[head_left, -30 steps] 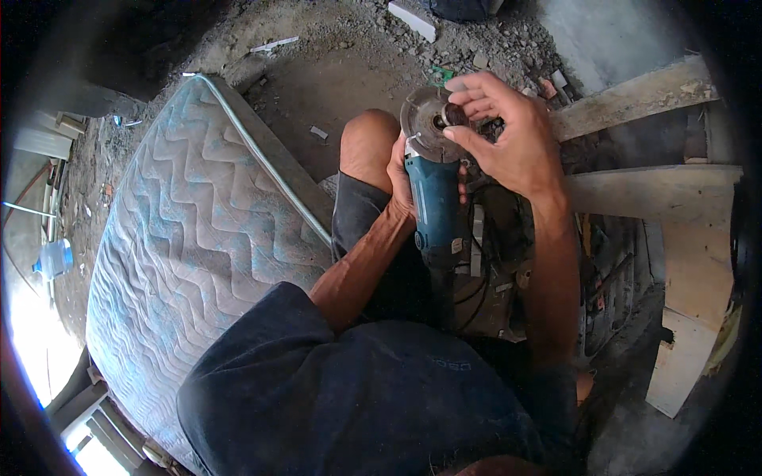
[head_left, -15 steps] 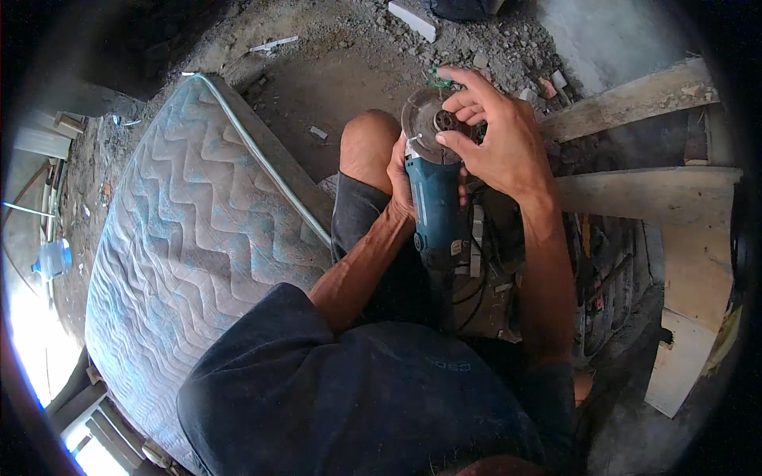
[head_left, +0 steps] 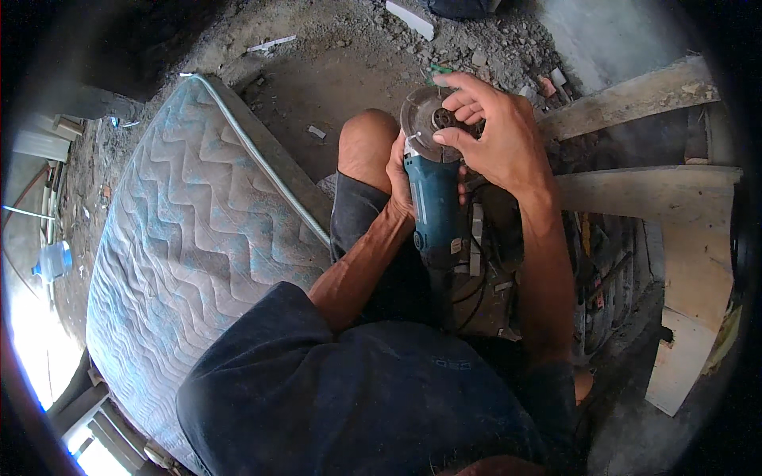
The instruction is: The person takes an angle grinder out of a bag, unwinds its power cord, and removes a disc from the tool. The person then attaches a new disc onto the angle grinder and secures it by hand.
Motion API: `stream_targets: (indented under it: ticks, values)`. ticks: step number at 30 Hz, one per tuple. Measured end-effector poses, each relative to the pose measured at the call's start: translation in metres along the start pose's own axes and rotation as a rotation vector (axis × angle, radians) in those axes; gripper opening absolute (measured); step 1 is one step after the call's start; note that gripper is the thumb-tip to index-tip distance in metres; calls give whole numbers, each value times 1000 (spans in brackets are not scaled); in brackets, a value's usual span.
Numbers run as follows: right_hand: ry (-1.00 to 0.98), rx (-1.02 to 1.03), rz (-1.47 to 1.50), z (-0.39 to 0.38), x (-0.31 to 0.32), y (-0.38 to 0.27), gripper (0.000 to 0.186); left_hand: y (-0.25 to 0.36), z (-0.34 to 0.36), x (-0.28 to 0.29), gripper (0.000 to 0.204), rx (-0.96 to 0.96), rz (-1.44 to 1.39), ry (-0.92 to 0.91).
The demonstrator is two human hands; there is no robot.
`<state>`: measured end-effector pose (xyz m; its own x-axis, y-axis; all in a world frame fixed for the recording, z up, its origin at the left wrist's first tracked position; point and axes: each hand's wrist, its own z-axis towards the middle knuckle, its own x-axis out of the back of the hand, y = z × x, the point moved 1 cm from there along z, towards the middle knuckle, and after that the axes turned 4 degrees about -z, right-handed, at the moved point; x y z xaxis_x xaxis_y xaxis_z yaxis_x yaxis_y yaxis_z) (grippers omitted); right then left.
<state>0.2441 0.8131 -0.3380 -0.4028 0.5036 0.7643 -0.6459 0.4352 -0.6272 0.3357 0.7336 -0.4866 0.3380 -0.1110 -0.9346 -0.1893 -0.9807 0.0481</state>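
My left hand is closed around the head end of a blue angle grinder, which I hold upright with its disc end away from me. A thin grey cutting disc sits on the grinder, its face turned up. At the disc's centre is a dark round lock nut. My right hand bends over the disc, with the thumb and curled fingers on either side of the nut and the index finger stretched past it. Fingertip contact is partly hidden.
A quilted mattress lies at my left. Wooden boards stand at the right, near a black cord. Rubble and a white strip lie on the far ground. A clear bottle is at the far left.
The lock nut now shows more plainly at the disc's centre, slightly left of where it was and seemingly turned. Both hands and the grinder have barely moved.
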Motion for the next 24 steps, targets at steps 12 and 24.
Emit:
stream_targets:
  ticks: [12,24]
  values:
    - [50,131,-88,-11,2,0,54,1,7,8,94,-54,21,-127]
    - [145,-91,-8,-26,23,-8,46,3,4,8,99,21,-54,-52]
